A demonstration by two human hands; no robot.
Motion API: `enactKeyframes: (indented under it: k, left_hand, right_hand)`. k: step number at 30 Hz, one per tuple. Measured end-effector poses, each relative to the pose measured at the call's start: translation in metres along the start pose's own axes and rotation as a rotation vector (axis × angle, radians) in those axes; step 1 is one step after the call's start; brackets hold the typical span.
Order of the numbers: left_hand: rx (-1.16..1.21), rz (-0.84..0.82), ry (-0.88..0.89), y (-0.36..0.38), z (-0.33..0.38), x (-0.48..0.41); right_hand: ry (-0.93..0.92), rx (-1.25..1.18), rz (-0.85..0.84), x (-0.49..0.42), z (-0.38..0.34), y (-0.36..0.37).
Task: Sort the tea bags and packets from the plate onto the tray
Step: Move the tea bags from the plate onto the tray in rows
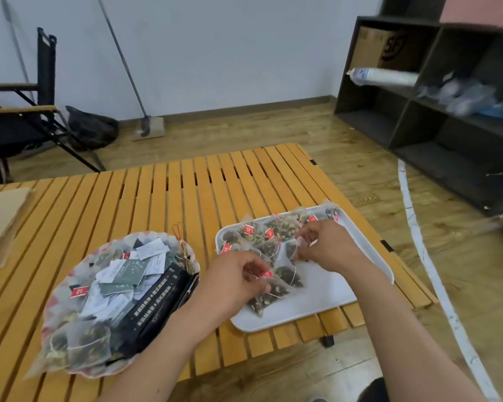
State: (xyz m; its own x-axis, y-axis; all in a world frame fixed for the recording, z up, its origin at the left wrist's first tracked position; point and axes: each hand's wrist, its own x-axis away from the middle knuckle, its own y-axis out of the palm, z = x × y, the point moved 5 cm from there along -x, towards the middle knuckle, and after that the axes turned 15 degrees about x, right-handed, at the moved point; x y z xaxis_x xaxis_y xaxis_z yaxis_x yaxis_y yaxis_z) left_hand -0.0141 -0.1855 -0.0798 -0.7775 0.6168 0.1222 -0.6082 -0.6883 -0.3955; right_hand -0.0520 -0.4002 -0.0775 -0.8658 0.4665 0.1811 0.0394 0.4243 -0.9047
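Head view: fingers of the left hand (235,281) pinch the string and red tag of a mesh tea bag (269,297) lying at 6 o'clock on the white tray (317,311), while the right hand (324,245) nips another bag (291,248) at the tray's centre. Sorted bags cluster toward 11 o'clock; the plate (55,297), at 9 o'clock from the tray on the slatted table (163,198), holds mixed bags, paper packets and black packets (157,306). Judged risk: strings tangling among crowded bags could drag neighbours out of place when a hand lifts.
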Motion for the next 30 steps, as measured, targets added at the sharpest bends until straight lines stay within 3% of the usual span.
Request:
enactKeyframes:
  k: [8, 21, 23, 27, 30]
  left_hand:
    - [-0.164, -0.023, -0.005, 0.005, 0.001, 0.007]
    - [-0.156, -0.040, 0.004, 0.006, 0.004, 0.004]
    - [-0.163, -0.038, 0.008, 0.005, 0.004, 0.003]
    - [-0.204, -0.042, 0.016, 0.009, 0.004, 0.001]
    - [-0.205, -0.053, 0.033, 0.014, 0.005, 0.000]
  right_hand:
    - [0.022, 0.009, 0.075, -0.006, -0.001, 0.004]
    - [0.070, -0.006, 0.083, 0.010, -0.002, -0.015]
    - [0.114, 0.009, 0.016, 0.018, 0.005, -0.020]
    - [0.013, 0.026, -0.301, 0.034, -0.008, 0.002]
    - [-0.016, 0.114, -0.299, 0.035, -0.013, 0.006]
